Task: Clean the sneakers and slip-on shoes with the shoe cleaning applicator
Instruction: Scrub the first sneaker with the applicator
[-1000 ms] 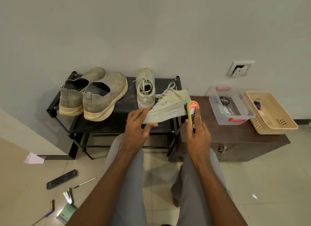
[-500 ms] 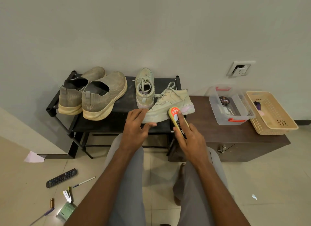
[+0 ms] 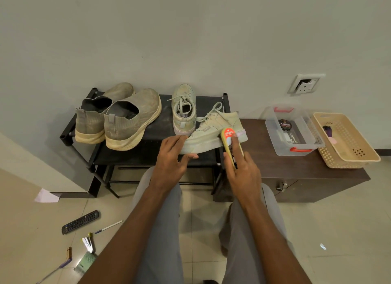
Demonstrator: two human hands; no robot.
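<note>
Your black rack (image 3: 156, 133) stands against the wall, with a dark cabinet (image 3: 296, 171) touching its right side. On the rack's left sit two grey slip-ons (image 3: 118, 116) side by side, heels toward you. Right of them a pale green sneaker (image 3: 183, 110) points toe to the wall; its mate, the second sneaker (image 3: 211, 133), lies angled across the rack's front right corner, toe toward you and heel over the cabinet edge. On the cabinet: a clear box (image 3: 294, 133) with a round tin inside, and just right of it a beige basket (image 3: 347, 142). Your left hand (image 3: 171, 158) — fingers relaxed and spread — rests at the second sneaker's toe, thumb along the sole edge. Your right hand (image 3: 243, 169) grips the applicator (image 3: 229, 144), forefinger laid straight along it; its orange end touches the second sneaker's side near the heel. On the floor at left — a remote (image 3: 80, 222), a pen (image 3: 109, 227) and small scraps too blurred to name.
</note>
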